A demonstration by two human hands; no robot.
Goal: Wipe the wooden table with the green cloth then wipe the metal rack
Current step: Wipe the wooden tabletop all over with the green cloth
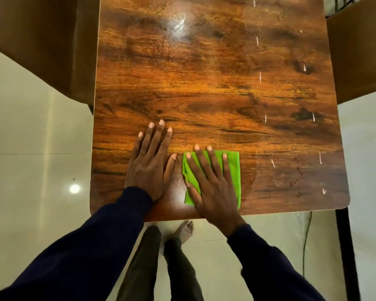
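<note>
Right hand: the right hand (213, 185) lies flat on the green cloth (233, 170), with the fingers straight and a little spread. It presses the cloth down and does not curl around it.
Green cloth: it is folded and lies on the wooden table (204, 72), near the front edge, a little right of the middle. The fingertips reach its far edge.
Left hand: the left hand (150, 168) rests flat on the bare wood, just beside the cloth and not touching it. Its fingers are straight and it holds nothing.
Sleeves: both arms wear dark blue sleeves (85, 257).
Table surface: glossy brown wood grain with short white marks (260, 76) on the right part.
Below the table: a bare foot (183, 231) stands on the pale floor (30, 127). A black table leg (345, 246) is at the right, with a thin green cable (306, 242) near it.
Sides: brown flat shapes (41, 40) stand at both sides of the table. I cannot tell what they are.
</note>
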